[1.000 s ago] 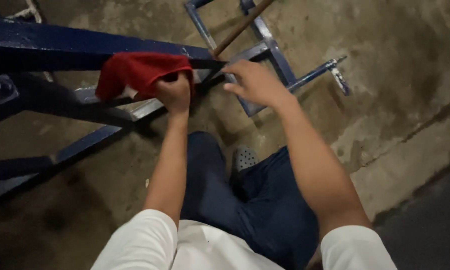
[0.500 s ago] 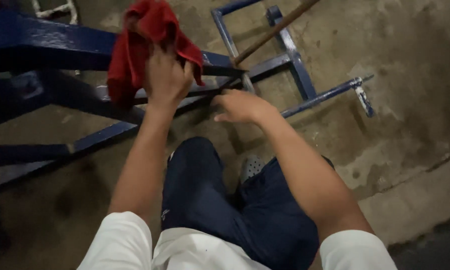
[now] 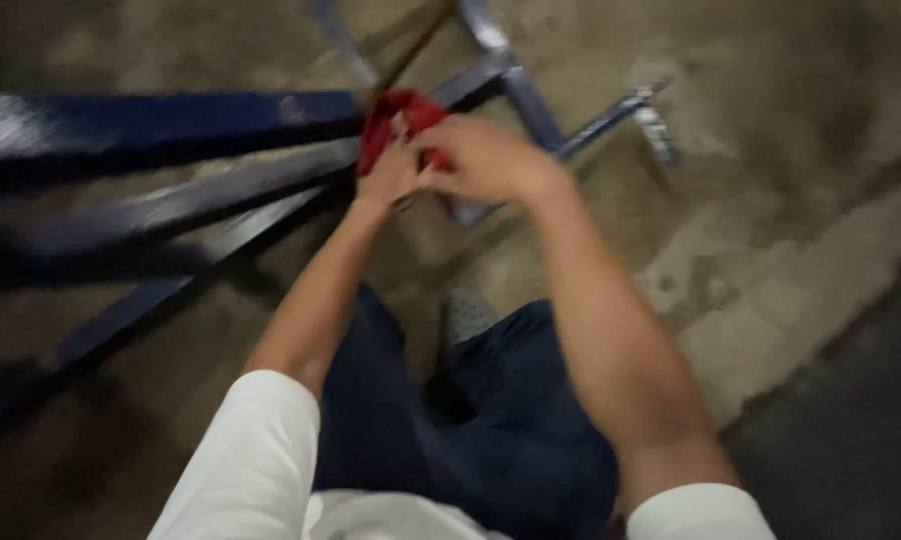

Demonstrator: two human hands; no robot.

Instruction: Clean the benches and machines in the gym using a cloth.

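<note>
Stained concrete floor (image 3: 771, 200) under a blue metal frame (image 3: 161, 120). Both hands have just met — the left hand (image 3: 391, 172) and right hand (image 3: 486, 160) now pinch the bunched red cloth (image 3: 396, 112), no longer hanging loose.

Red rag (image 3: 396, 118) now bunched btwn both hands (image 3: 441, 165); was raised.

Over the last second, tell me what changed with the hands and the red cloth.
The right hand came across to meet the left hand, and both now close on the red cloth, bunched smaller than when the left hand alone held it spread out. The blue metal frame and concrete floor stayed put; the picture is blurred.
</note>
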